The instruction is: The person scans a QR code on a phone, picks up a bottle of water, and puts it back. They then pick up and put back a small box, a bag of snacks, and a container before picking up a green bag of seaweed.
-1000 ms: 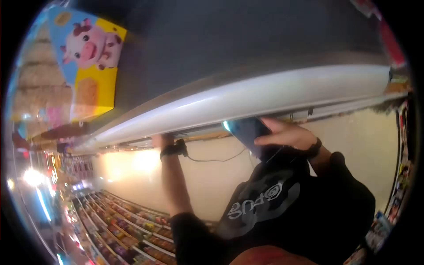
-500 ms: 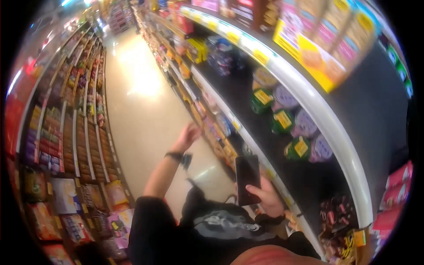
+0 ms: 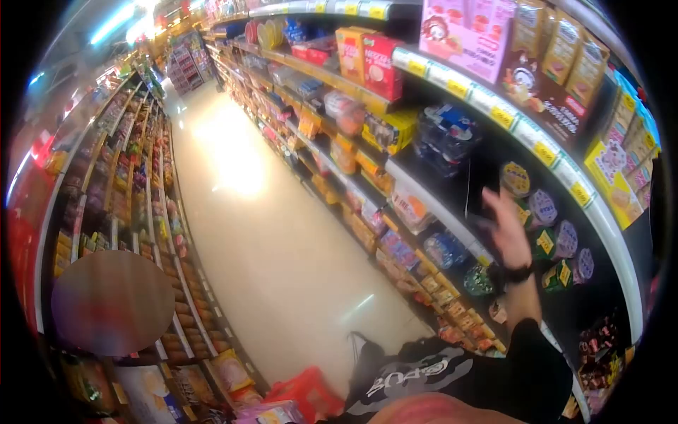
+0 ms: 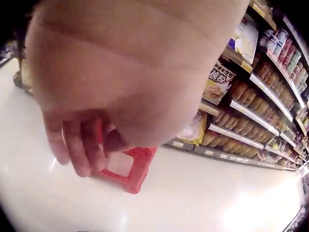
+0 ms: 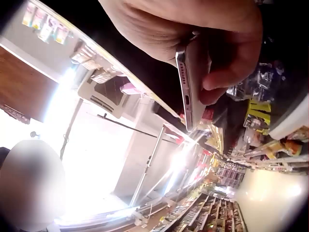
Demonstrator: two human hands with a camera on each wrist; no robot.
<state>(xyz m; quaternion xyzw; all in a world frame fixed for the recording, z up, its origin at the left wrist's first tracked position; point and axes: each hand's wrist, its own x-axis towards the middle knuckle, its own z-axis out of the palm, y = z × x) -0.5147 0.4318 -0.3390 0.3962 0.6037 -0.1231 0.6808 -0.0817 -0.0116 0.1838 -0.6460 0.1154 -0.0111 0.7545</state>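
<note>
My right hand (image 3: 510,230), with a dark band at the wrist, is raised in front of the right-hand shelf. Lidded cups (image 3: 566,239) in purple, green and yellow stand on the shelf beside it. The right wrist view shows that hand gripping a smartphone (image 5: 193,87), its port edge toward the camera and the thumb against one side. My left hand (image 4: 111,87) hangs low with loosely bent fingers, outside the head view. Beyond those fingers, and partly hidden by them, is a red plastic basket (image 4: 137,171); the basket also appears low in the head view.
Stocked shelves (image 3: 134,212) line the aisle's left side. Snack boxes (image 3: 462,39) and price tags run along the upper right shelf, whose white edge (image 3: 614,233) curves past my arm. Pale floor (image 3: 247,233) stretches between. A blurred oval patch (image 3: 113,304) covers part of the left shelves.
The right hand with the phone has risen from near my waist toward the cups on the shelf. My left hand has dropped out of the head view. The view has turned along the aisle.
</note>
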